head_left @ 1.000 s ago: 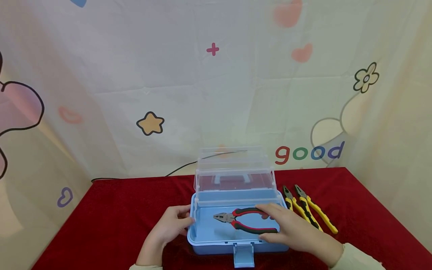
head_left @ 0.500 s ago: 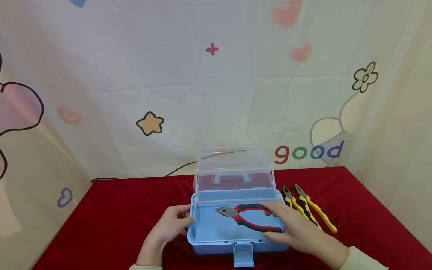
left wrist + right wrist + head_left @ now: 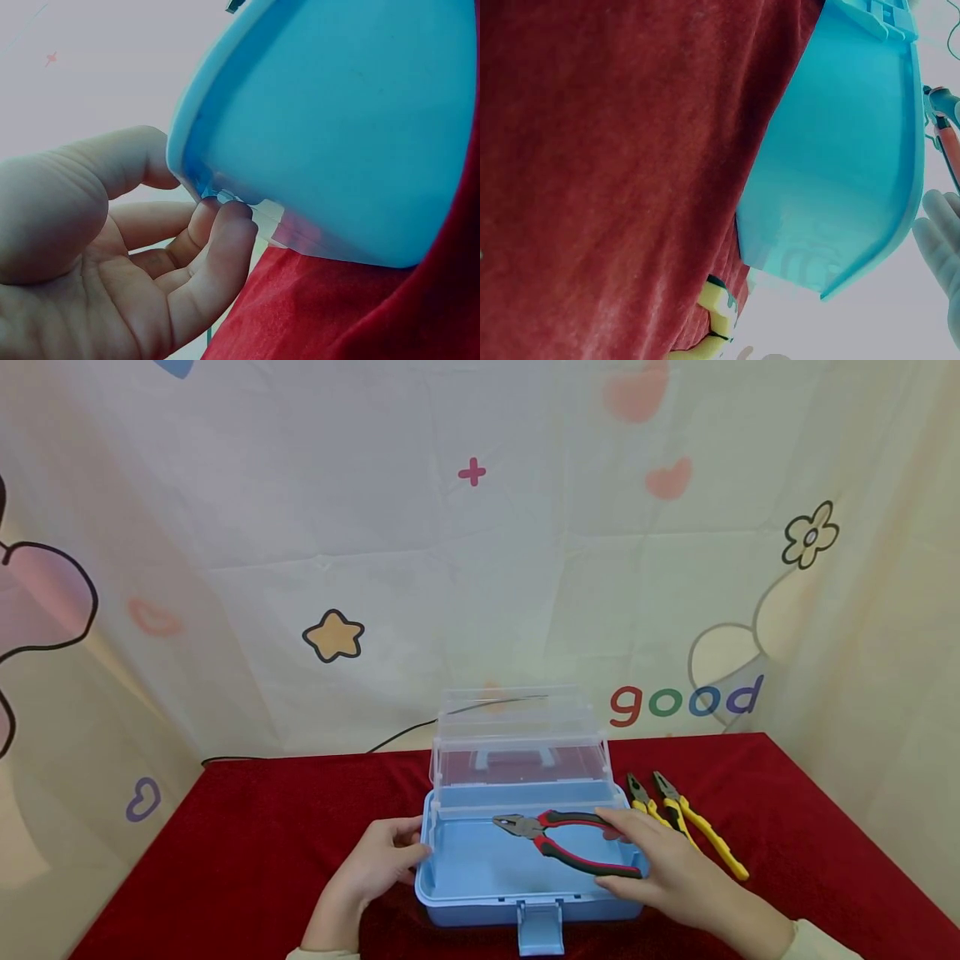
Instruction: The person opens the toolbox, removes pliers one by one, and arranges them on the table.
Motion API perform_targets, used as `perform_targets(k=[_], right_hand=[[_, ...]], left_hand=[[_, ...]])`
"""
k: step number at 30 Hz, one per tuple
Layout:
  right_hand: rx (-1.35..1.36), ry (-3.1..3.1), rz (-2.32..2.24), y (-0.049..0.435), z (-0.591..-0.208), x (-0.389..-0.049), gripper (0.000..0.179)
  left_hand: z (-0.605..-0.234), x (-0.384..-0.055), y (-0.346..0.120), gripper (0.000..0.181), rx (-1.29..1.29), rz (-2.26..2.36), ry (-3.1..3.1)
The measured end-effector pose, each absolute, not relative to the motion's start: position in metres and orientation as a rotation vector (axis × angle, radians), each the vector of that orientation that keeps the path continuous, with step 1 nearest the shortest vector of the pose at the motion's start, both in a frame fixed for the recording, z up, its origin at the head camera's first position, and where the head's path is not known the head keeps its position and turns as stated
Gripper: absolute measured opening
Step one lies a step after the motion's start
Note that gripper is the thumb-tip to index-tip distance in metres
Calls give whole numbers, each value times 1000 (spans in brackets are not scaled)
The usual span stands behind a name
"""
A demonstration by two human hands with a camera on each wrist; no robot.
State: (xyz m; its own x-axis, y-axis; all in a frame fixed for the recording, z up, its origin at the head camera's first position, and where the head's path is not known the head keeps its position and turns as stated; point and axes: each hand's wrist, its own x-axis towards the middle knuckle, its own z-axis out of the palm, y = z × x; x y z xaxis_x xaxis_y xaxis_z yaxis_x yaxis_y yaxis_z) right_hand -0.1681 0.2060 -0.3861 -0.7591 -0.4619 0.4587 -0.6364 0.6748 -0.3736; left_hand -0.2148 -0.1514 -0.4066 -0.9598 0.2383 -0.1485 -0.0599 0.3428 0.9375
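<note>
A light-blue toolbox (image 3: 472,913) stands in the middle of the head view, its clear lid (image 3: 525,760) raised at the back. My left hand (image 3: 382,858) grips the left side of the box; in the left wrist view the thumb lies at the rim and the fingers curl beneath it. Over the box's interior are red-and-black combination pliers (image 3: 532,829) with their handles spread. My right hand (image 3: 663,864) holds them by the handle ends, fingers on one and thumb by the other. The right wrist view catches only part of this hand (image 3: 941,240), beyond the box wall.
Two yellow-and-black pliers, one pair (image 3: 651,811) nearer the box and another pair (image 3: 708,829) further right, lie on the red cloth (image 3: 285,827). A blue latch (image 3: 540,931) hangs from the box front. Behind the table hangs a printed curtain (image 3: 390,568).
My right hand has shifted to the right with the red-and-black pliers, which have tilted slightly. The left hand has stayed at the box's left side.
</note>
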Motion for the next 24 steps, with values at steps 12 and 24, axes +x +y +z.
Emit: perform_targets(k=[12,24], right_hand=[[760,-2542,810,214,-389,-164,68],[748,-2464,810,225,-394,-166,68]], left_hand=[[-405,-213,-151,54,161,1669,2342],[-406,-214,-150,54,154,1657,2348]])
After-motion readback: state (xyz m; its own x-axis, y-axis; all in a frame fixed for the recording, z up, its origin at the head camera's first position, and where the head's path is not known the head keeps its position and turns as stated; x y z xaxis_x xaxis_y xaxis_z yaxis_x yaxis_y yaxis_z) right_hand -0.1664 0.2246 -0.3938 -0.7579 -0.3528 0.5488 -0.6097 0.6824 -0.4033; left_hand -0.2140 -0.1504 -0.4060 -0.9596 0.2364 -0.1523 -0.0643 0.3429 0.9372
